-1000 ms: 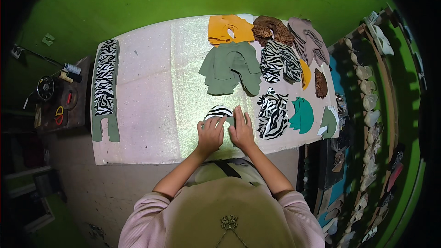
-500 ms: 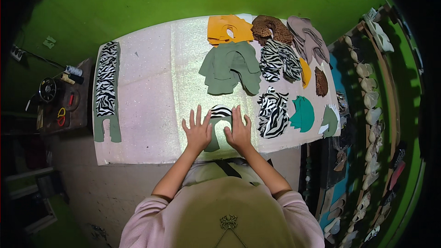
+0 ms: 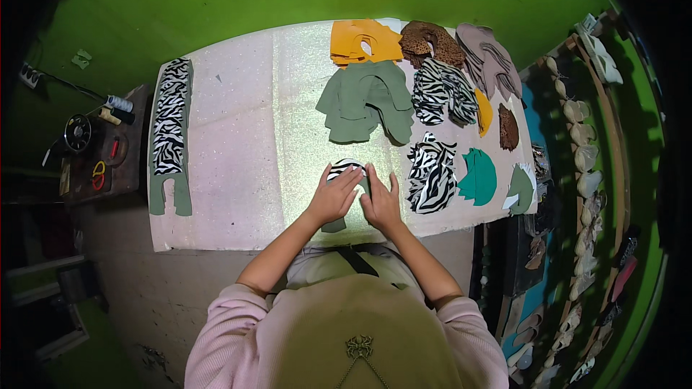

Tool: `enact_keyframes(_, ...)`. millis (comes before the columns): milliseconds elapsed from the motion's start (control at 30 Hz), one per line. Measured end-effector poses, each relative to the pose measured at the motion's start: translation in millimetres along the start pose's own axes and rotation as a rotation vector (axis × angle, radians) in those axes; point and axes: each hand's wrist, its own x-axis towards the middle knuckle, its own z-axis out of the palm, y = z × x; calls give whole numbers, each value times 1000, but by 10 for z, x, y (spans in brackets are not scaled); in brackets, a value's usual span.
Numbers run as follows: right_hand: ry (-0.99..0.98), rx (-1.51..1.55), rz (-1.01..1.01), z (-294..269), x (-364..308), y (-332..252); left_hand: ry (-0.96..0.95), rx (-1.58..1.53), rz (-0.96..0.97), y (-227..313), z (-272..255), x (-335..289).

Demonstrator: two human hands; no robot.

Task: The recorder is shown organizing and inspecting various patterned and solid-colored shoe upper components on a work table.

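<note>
On the cloth-covered table [image 3: 231, 137], a green U-shaped cut piece [image 3: 334, 226] lies in front of me with a zebra-striped curved piece [image 3: 347, 165] across its top. My left hand [image 3: 336, 194] rests flat over both pieces, its fingers stretched toward the right and covering part of the stripes. At the right edge of the pieces, my right hand [image 3: 380, 200] has its fingers spread, with the index finger touching the zebra piece's end. Neither hand grasps anything. Much of the green piece is hidden under my hands.
Behind my hands lie stacks of green pieces [image 3: 346, 104], yellow pieces [image 3: 353, 39] and zebra pieces [image 3: 432, 180]. A row of zebra-and-green pieces [image 3: 171, 122] lines the left edge. Scissors [image 3: 98, 175] and thread spools [image 3: 119, 104] sit on a side table. Shoe forms [image 3: 577, 133] hang at right.
My left hand has moved right, from beside the zebra piece to flat across it. My right hand has shifted slightly, and the whole view has moved a little.
</note>
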Motion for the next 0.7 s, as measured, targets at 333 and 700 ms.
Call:
enact_keyframes(333,-428,-147,-240,-369,-219,243,-28,92,21,-37,-11,11)
enact_keyframes(700,-513,43,-317,-551,-640,285,-3,107,38,-50,30,8)
